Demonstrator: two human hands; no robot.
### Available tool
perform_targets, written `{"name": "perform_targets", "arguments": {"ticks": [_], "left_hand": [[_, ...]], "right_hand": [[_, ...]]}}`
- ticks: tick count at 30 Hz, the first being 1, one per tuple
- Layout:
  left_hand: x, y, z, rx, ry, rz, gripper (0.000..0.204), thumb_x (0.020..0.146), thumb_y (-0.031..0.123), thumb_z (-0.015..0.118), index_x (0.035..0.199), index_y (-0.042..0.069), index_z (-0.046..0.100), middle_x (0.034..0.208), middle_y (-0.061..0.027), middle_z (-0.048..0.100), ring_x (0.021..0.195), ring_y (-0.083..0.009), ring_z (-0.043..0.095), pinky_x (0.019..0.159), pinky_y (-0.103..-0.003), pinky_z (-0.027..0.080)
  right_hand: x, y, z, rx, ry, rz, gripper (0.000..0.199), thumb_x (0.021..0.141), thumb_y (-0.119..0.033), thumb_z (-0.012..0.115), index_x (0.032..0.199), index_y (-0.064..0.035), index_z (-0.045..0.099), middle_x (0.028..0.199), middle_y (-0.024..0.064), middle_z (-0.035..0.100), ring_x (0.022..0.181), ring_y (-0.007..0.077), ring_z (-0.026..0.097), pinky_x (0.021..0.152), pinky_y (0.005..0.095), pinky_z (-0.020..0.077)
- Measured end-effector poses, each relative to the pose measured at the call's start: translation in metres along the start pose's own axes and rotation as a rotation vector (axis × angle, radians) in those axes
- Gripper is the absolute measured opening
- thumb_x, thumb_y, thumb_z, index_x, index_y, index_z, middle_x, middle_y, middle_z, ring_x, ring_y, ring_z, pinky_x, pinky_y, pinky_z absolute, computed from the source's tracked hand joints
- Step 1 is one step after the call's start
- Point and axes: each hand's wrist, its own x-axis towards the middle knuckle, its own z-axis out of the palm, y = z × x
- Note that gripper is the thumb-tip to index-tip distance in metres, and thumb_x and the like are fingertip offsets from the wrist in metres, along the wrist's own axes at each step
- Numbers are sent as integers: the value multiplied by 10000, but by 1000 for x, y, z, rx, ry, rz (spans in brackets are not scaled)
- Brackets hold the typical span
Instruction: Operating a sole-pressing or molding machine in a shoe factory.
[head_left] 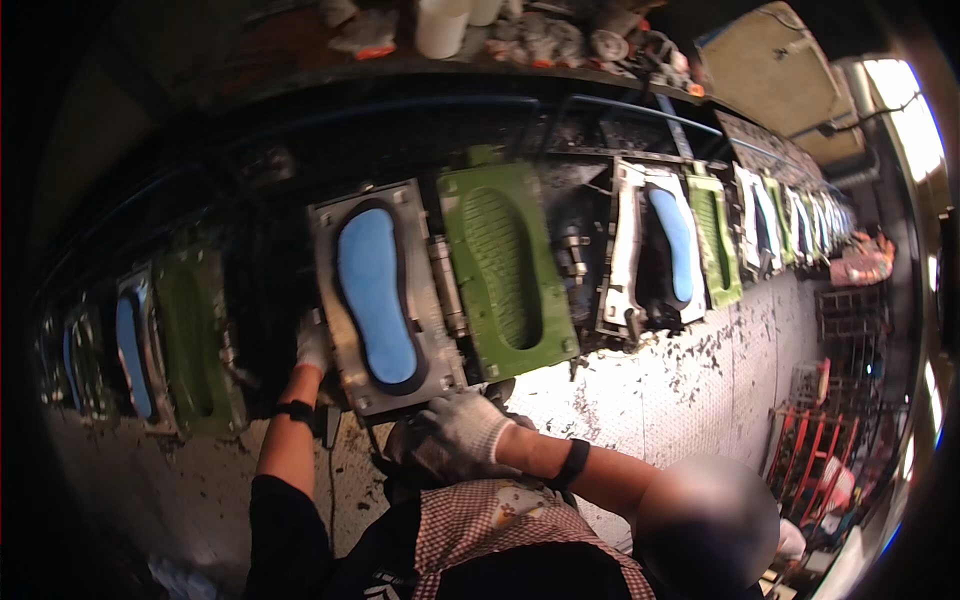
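In front of me lies an open shoe-sole mould. Its metal plate (437, 330) holds a blue sole-shaped insert (376, 290) with a dark rim. Hinged on its right is a green half (553, 300) with a ridged, sole-shaped hollow. My left hand (312, 342), in a light work glove, is at the plate's left edge, its fingers mostly hidden in shadow. My right hand (466, 424), in a grey-white glove, is at the plate's lower right edge with its fingers curled. Whatever lies under those fingers is hidden.
Similar moulds stand in a row on both sides, with a green half (190, 335) at left and a blue insert (672, 245) at right. Behind is a shelf with gloves (365, 35) and a white cup (441, 28). A red rack (812, 450) stands at right, beyond the metal floor (690, 375).
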Motion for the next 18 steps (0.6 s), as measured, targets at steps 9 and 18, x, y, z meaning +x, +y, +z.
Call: {"name": "perform_targets", "arguments": {"ticks": [9, 18], "left_hand": [[-73, 85, -49, 267, 528, 481, 436, 1087, 223, 529, 1457, -5, 501, 1437, -179, 585, 1294, -302, 585, 1100, -387, 453], [-345, 325, 254, 289, -47, 998, 852, 891, 472, 764, 1517, 26, 397, 1568, -292, 382, 1430, -439, 437, 1182, -504, 379]], "right_hand": [[-171, 174, -85, -26, 961, 530, 240, 885, -86, 691, 1124, -71, 678, 1075, 168, 656, 976, 366, 667, 845, 450, 564], [-150, 379, -154, -515, 446, 884, 221, 978, -171, 543, 1155, -49, 592, 1017, 182, 713, 878, 414, 730, 765, 471, 605]]}}
